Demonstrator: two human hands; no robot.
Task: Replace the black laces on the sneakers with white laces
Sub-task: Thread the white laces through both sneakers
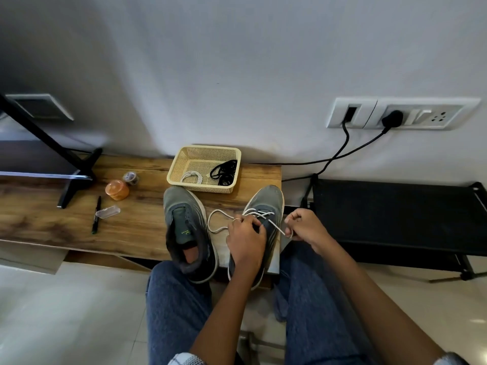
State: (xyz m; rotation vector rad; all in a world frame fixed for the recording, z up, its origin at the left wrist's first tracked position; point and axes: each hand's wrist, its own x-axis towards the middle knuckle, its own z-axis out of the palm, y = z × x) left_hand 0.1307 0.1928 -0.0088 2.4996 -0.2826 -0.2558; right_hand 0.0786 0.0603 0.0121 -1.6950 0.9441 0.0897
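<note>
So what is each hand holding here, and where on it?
The right hand pinches the white lace near its free end. The left hand grips the right sneaker at its lacing.

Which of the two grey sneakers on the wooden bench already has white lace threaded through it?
The right-hand grey sneaker, under both hands: white lace crosses its eyelets. The left-hand grey sneaker shows no lace.

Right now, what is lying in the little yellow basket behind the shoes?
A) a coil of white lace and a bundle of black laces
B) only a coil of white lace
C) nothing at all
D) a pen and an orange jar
A: the basket holds a coiled white lace on its left side and a bundle of black laces on its right.
</note>
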